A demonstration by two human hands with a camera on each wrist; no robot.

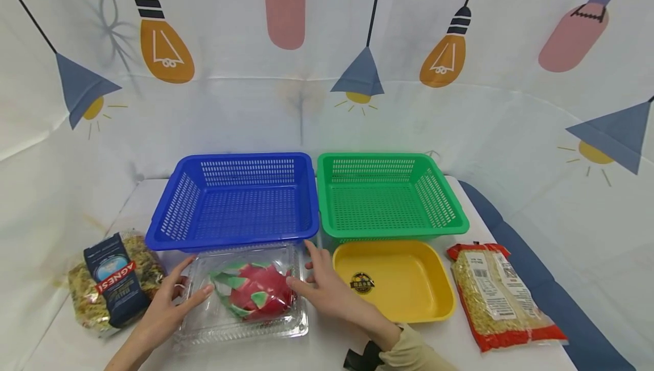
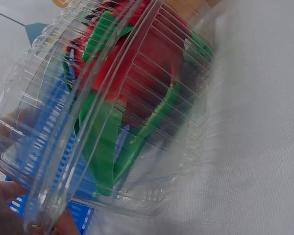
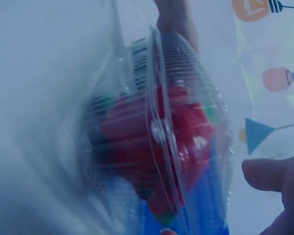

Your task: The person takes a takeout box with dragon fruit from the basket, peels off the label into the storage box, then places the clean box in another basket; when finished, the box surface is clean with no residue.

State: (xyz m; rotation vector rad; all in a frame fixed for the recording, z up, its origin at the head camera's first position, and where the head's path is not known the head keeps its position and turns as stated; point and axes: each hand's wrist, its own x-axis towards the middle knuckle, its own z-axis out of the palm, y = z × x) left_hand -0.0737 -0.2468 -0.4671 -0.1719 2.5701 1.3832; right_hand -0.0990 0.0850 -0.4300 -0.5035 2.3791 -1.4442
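Observation:
A clear plastic clamshell box (image 1: 196, 325) with its lid down lies in front of the blue basket, holding a red dragon fruit with green scales (image 1: 263, 291). My left hand (image 1: 166, 308) is at the box's left side, thumb stretched over the lid and fingers beside the rim. At the right side is my right hand (image 1: 329, 289), index finger extended toward the back corner and thumb over the lid's edge. In the right wrist view that thumb (image 3: 267, 174) stands apart from the plastic. The left wrist view has fingers (image 2: 12, 191) close by the rim corner.
Behind the box stands a blue basket (image 1: 232, 241), with a green basket (image 1: 393, 230) to its right. A yellow tray (image 1: 403, 280) sits right of my right hand. A pasta bag (image 1: 117, 286) lies far left, a red-edged grain bag (image 1: 503, 294) far right.

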